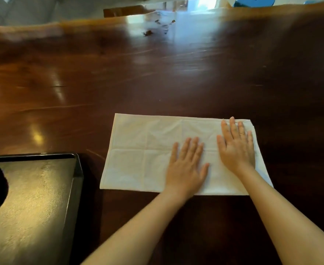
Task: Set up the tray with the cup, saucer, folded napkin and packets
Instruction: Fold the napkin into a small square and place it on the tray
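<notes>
Two flat hands, the left hand (187, 165) and right hand (236, 146), fingers spread, press on the white napkin (138, 150) on the desk (157, 77), beside the black tray (77, 169).

Table: a broad dark wooden table (157, 73) is filling nearly the whole view, its polished top running away towards an uneven, natural-looking far edge.
Light: daylight is glaring off the far middle of the wood in a pale sheen, and smaller warm spots are glinting on the left side.
Marks: a few dark knots are showing in the wood within the bright patch.
Chair: a brown wooden chair back (126, 10) is standing just beyond the far edge.
Window: a bright opening (205, 2) is shining behind it, blurred.
Stool: something blue and round (254, 1) is sitting at the top right.
Floor: a grey surface (33, 8) is showing at the top left.
</notes>
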`<action>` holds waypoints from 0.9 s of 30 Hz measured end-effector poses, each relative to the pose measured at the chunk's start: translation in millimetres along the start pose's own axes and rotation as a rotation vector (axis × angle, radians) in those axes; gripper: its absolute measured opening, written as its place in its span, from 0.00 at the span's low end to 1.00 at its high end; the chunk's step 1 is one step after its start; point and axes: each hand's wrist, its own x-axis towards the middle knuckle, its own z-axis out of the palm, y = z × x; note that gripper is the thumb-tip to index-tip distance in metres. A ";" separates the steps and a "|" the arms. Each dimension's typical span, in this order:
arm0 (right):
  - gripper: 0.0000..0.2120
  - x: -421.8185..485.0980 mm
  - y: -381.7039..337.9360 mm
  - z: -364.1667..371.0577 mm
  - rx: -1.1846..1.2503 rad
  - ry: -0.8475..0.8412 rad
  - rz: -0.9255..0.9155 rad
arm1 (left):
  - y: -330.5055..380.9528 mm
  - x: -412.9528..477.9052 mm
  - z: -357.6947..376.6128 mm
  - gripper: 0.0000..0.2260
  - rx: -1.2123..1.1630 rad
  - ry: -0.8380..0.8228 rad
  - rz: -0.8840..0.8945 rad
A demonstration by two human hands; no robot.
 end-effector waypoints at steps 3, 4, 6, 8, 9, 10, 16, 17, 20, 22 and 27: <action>0.26 -2.2 0.6 0.0 0.040 -0.012 -0.003 | -69.4 -14.3 -9.5 0.28 0.030 0.044 -0.092; 0.26 -3.3 1.1 0.3 0.041 -0.015 -0.002 | -91.0 -19.6 -13.1 0.29 0.032 0.036 -0.124; 0.26 -3.5 2.1 -0.7 0.038 -0.022 -0.002 | -121.6 -28.2 -21.2 0.29 0.023 0.024 -0.168; 0.26 -2.3 2.2 -1.7 0.040 -0.034 -0.015 | -138.0 -34.5 -26.8 0.30 0.012 0.012 -0.182; 0.26 -2.1 2.7 -1.8 0.042 -0.044 -0.023 | -142.1 -36.8 -27.7 0.30 0.011 0.016 -0.184; 0.27 -2.2 4.3 -2.1 0.042 -0.054 -0.034 | -144.2 -38.6 -27.9 0.30 0.012 0.028 -0.183; 0.26 -4.6 34.2 -10.1 0.051 -0.119 -0.172 | -142.6 -39.4 -29.5 0.31 -0.022 -0.007 -0.189; 0.27 -7.1 34.4 -13.6 0.064 -0.149 -0.156 | -142.4 -40.4 -33.7 0.31 -0.037 -0.051 -0.172; 0.29 -30.7 7.7 -24.6 0.100 -0.154 -0.220 | -139.2 -58.4 -45.0 0.34 -0.016 -0.164 0.067; 0.31 -61.0 -25.5 -24.4 0.063 -0.154 -0.460 | -135.4 -80.3 -47.4 0.35 0.088 -0.193 0.269; 0.32 -111.4 -32.5 -6.2 -0.044 -0.246 -0.584 | -137.6 -104.9 -51.6 0.28 0.318 -0.270 0.317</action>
